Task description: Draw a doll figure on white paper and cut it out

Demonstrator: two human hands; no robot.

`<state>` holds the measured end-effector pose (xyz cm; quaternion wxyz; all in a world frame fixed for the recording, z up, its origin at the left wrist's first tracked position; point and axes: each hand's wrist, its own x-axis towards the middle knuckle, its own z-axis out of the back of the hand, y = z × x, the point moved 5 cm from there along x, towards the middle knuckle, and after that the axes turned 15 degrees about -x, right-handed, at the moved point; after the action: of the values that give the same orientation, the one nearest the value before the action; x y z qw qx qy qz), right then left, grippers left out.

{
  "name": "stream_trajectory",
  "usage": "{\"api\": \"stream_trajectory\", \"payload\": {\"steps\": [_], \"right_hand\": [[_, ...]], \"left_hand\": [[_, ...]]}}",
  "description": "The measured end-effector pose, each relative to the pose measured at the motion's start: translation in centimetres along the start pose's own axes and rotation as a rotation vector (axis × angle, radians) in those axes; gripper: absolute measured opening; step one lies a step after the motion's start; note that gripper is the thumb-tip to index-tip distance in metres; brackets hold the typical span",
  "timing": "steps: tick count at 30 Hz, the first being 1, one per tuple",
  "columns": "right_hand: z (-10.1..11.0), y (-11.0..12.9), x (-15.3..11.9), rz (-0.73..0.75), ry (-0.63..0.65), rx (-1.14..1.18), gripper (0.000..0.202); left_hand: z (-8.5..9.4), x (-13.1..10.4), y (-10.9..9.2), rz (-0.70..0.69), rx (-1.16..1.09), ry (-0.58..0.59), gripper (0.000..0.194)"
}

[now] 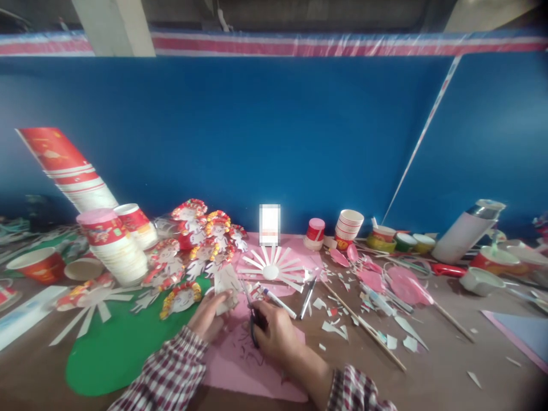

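Note:
My left hand [208, 313] pinches a piece of white paper [226, 281] with faint lines drawn on it. In my right hand [276, 331] is a pair of scissors [253, 326], fingers wrapped round the dark handles and blades pointing up beside the paper's right edge. Under both hands lies a pink sheet [240, 374] with dark scribbled lines. Just beyond sits a paper cup cut into white spread strips [270, 273]. A marker pen [279, 302] rests right of the scissors, and a second pen [308, 297] is beside it.
Decorated paper figures [182, 297] crowd the left, near a green sheet [107, 359] and stacked paper cups [113, 245]. Paper scraps [336, 329], a wooden stick [368, 328] and pink cut-outs [372, 279] lie to the right. A white thermos [464, 231] stands against the blue partition [274, 131].

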<state>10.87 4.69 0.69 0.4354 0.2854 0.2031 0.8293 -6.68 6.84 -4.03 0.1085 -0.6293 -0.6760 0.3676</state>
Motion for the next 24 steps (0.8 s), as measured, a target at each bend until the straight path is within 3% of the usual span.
{"api": "stream_trajectory", "payload": {"steps": [6, 24], "right_hand": [[0.13, -0.12, -0.05, -0.009, 0.003, 0.014, 0.028], [0.45, 0.19, -0.07, 0.014, -0.036, -0.042, 0.010]], "left_hand": [[0.00, -0.09, -0.02, 0.009, -0.009, -0.032, 0.018], [-0.28, -0.27, -0.18, -0.008, 0.049, -0.006, 0.021]]}}
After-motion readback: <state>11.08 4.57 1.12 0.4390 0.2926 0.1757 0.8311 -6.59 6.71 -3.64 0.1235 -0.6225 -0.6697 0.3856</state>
